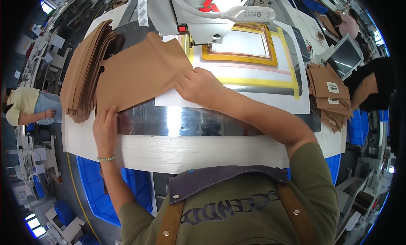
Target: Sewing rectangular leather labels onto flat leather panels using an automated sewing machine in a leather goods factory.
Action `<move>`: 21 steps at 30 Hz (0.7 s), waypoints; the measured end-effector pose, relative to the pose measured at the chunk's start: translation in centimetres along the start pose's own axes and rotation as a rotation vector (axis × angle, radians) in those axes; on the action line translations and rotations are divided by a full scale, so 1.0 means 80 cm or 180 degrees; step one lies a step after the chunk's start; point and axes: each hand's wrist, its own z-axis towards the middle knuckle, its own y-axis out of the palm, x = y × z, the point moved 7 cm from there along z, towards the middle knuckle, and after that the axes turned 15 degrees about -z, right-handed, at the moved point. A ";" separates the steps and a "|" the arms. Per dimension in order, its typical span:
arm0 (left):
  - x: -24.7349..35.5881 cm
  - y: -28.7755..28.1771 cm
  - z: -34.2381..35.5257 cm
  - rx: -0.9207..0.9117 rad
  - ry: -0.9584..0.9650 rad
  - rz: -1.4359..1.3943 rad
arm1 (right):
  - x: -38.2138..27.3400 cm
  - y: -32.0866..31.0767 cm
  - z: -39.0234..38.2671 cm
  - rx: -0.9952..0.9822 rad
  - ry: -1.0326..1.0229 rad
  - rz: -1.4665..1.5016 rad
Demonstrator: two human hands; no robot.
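A flat piece of brown fabric [141, 72] lies tilted across the left part of the sewing machine's bed, its upper edge partly folded. My right hand [201, 88] is closed on its right edge, fingertips pinching the cloth. At the lower left corner, my left hand [105, 122] grips the same piece between thumb and fingers. Just left of it stands a thick stack of folded brown fabric pieces [82, 72]. Right of the cloth, a yellow-edged rectangular frame [241, 61] rests on a white sheet [253, 102] under the machine head [209, 21].
A pile of brown pieces with white labels [332, 93] sits at the table's right end, beside a screen [344, 55]. Blue bins [97, 190] stand under the table edge [203, 152]. Another person [374, 86] is at the right, and one more [31, 105] at the far left.
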 end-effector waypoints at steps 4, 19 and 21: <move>-0.035 -0.010 -0.025 0.0056 -0.0172 0.0090 | 0.014 -0.037 0.022 0.0634 -0.0040 -0.0102; -0.042 -0.004 -0.030 0.0148 -0.0309 0.0043 | 0.035 0.011 -0.019 -0.0210 0.0271 0.0084; -0.041 0.000 -0.024 0.0173 -0.0237 0.0071 | 0.042 0.024 -0.022 -0.0648 0.0332 -0.0064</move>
